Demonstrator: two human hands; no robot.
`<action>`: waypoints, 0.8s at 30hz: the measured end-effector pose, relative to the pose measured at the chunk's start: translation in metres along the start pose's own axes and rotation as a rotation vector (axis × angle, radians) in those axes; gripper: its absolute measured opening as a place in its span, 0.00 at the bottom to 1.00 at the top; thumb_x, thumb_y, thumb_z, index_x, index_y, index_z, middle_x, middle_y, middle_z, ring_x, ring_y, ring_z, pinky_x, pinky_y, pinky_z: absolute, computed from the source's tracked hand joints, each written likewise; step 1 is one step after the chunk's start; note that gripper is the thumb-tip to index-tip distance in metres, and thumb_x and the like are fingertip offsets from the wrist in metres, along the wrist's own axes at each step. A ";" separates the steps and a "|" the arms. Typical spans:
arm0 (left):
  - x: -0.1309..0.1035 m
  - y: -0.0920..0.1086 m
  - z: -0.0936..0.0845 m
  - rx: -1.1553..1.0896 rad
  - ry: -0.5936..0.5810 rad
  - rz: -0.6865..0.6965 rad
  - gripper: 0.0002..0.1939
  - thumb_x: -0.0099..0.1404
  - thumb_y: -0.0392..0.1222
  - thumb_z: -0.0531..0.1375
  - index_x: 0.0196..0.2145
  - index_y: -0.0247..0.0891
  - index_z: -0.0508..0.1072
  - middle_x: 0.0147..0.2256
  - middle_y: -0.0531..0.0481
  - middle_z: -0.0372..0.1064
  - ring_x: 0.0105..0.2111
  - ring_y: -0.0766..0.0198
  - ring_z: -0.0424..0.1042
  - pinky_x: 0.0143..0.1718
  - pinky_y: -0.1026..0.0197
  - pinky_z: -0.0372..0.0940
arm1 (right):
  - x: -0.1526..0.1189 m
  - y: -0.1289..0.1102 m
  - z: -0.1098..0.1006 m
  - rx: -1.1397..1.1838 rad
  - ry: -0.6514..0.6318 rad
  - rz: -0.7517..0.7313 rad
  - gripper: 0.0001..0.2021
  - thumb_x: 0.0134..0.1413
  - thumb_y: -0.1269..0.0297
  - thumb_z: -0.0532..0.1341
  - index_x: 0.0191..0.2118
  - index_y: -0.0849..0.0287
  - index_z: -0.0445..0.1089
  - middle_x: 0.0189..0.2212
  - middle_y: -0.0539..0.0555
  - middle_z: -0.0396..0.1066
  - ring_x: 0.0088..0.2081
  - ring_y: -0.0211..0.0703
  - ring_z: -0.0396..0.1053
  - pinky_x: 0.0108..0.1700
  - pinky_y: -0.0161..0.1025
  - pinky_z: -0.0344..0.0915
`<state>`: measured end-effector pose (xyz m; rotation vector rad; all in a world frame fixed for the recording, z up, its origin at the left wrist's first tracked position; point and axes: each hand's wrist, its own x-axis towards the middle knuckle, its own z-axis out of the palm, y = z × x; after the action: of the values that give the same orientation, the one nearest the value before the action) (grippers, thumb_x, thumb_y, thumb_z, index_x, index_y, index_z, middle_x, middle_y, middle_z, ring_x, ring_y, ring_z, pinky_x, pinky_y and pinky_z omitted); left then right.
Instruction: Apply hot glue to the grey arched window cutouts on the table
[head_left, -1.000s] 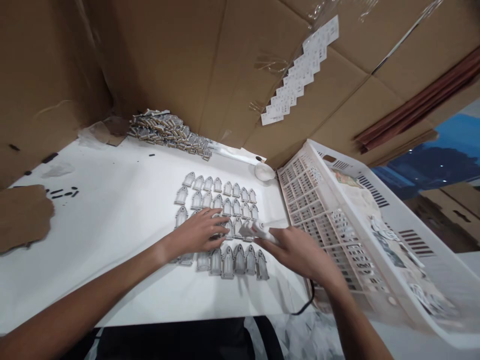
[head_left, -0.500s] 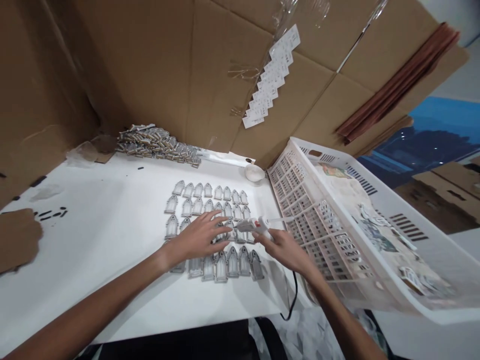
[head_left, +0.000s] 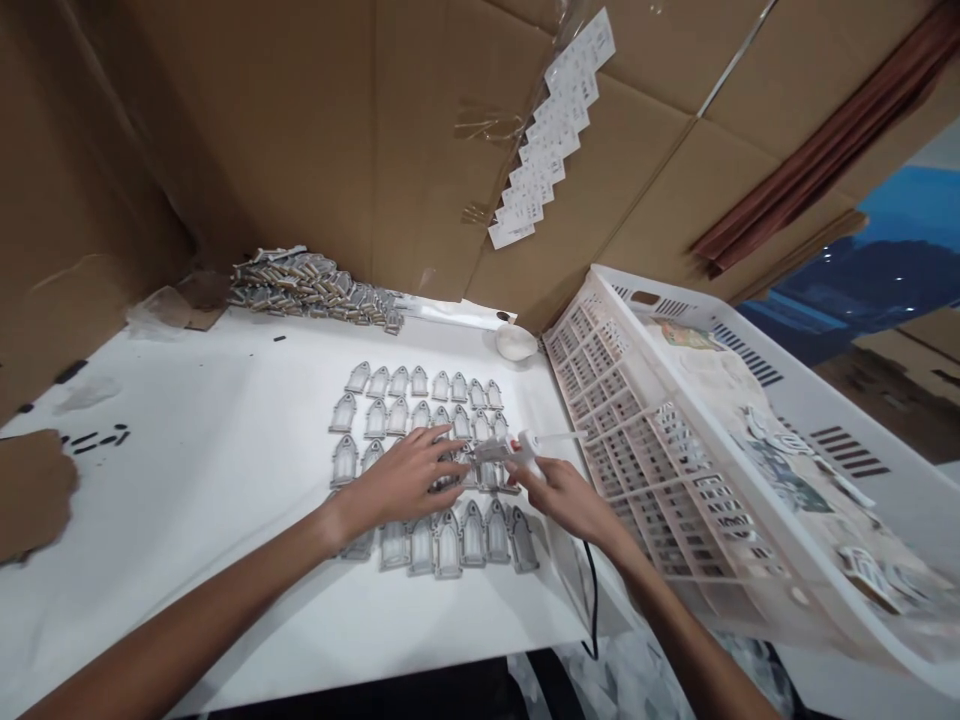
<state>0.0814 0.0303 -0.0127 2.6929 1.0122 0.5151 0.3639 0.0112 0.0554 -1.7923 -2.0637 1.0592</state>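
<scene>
My right hand (head_left: pixel 568 498) is wrapped round the grip of a white hot glue gun (head_left: pixel 496 449) with a red part. Its nozzle points left toward my left hand, and a glue stick (head_left: pixel 559 436) sticks out of its back. My left hand (head_left: pixel 401 477) lies palm down with fingers spread over rows of small grey arch-shaped frames (head_left: pixel 448 546). Its fingertips are close to the nozzle; whether they touch a frame I cannot tell. The frames lie flat on the white table (head_left: pixel 232 480), and some are hidden under my hands and the gun.
A white plastic crate (head_left: pixel 637 440) with more pieces on paper stands at the right. Behind the rows are a small white dish (head_left: pixel 516 343) and a pile of similar frames (head_left: pixel 307 285). Cardboard walls (head_left: pixel 300 130) enclose the back. A black cord (head_left: pixel 593 600) hangs at the table edge.
The view has shifted slightly, so the crate appears farther right. Both hands stay over the same frames, with the glue gun still in my right hand.
</scene>
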 end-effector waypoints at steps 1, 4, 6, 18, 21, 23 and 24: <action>0.000 0.000 0.000 -0.001 0.005 0.005 0.20 0.79 0.57 0.54 0.58 0.52 0.79 0.67 0.51 0.68 0.69 0.41 0.61 0.67 0.38 0.58 | 0.000 0.000 0.000 -0.007 -0.001 0.001 0.33 0.69 0.33 0.51 0.38 0.59 0.80 0.25 0.53 0.74 0.31 0.49 0.74 0.40 0.41 0.65; -0.001 -0.001 0.001 -0.003 0.021 0.020 0.19 0.78 0.56 0.55 0.58 0.52 0.79 0.67 0.51 0.68 0.68 0.43 0.64 0.67 0.39 0.59 | 0.001 0.000 0.000 -0.027 -0.003 0.009 0.33 0.69 0.34 0.51 0.37 0.60 0.80 0.25 0.53 0.74 0.31 0.49 0.73 0.39 0.41 0.63; -0.001 -0.001 0.001 -0.005 0.023 0.022 0.19 0.78 0.55 0.56 0.58 0.53 0.79 0.67 0.51 0.68 0.68 0.44 0.64 0.67 0.39 0.59 | 0.001 0.002 0.000 -0.038 0.000 0.008 0.33 0.70 0.35 0.52 0.36 0.60 0.79 0.24 0.53 0.73 0.30 0.48 0.72 0.38 0.41 0.62; 0.001 0.003 -0.002 -0.017 0.016 0.023 0.18 0.77 0.54 0.57 0.57 0.50 0.80 0.66 0.50 0.70 0.68 0.43 0.63 0.67 0.39 0.60 | 0.001 0.006 0.001 -0.049 -0.002 0.028 0.33 0.69 0.33 0.52 0.37 0.60 0.79 0.26 0.54 0.74 0.31 0.50 0.73 0.36 0.40 0.62; 0.001 0.003 -0.002 -0.008 0.025 0.030 0.18 0.77 0.54 0.57 0.57 0.49 0.80 0.66 0.48 0.70 0.68 0.42 0.63 0.65 0.39 0.62 | 0.002 0.006 0.001 -0.083 -0.004 0.027 0.34 0.69 0.33 0.50 0.38 0.60 0.80 0.27 0.55 0.75 0.33 0.51 0.74 0.38 0.41 0.63; 0.003 0.004 -0.001 0.005 0.028 0.047 0.18 0.77 0.53 0.57 0.56 0.47 0.80 0.65 0.47 0.71 0.67 0.42 0.64 0.65 0.39 0.62 | 0.001 0.005 0.001 -0.127 0.000 0.023 0.34 0.70 0.34 0.50 0.37 0.59 0.80 0.29 0.57 0.77 0.35 0.53 0.76 0.42 0.42 0.63; 0.004 0.004 -0.001 0.009 0.031 0.055 0.18 0.77 0.53 0.57 0.55 0.47 0.81 0.64 0.46 0.72 0.67 0.43 0.65 0.65 0.40 0.63 | 0.001 0.004 0.001 -0.153 0.006 0.021 0.34 0.70 0.34 0.49 0.36 0.59 0.80 0.29 0.57 0.77 0.36 0.54 0.76 0.43 0.42 0.64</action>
<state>0.0859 0.0303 -0.0100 2.7358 0.9524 0.5652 0.3662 0.0117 0.0515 -1.8887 -2.1799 0.9221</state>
